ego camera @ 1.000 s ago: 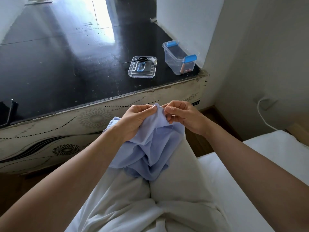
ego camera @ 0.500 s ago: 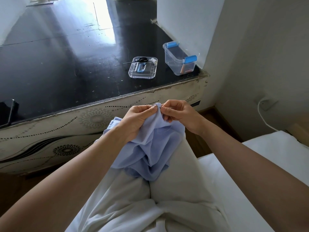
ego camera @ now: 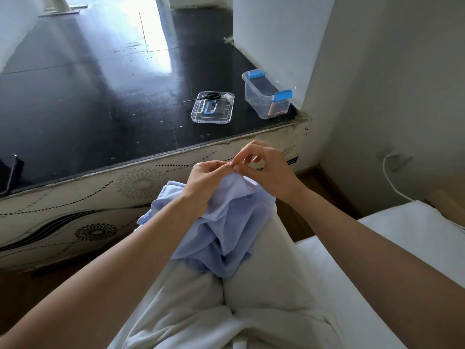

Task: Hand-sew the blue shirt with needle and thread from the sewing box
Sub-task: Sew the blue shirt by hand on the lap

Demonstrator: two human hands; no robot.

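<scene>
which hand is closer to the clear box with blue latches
Right. The right hand is straight in front of the clear box, on the person's side of it; the left hand grips the blue shirt further to the left.

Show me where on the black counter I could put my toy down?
The wide bare stretch of black countertop between the dark phone at the left edge and the clear lid. The right corner is crowded: lid with scissors and spool, sewing box by the wall.

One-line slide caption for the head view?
Left hand bunches the blue shirt on the lap while right hand pinches at its top fold.
</scene>
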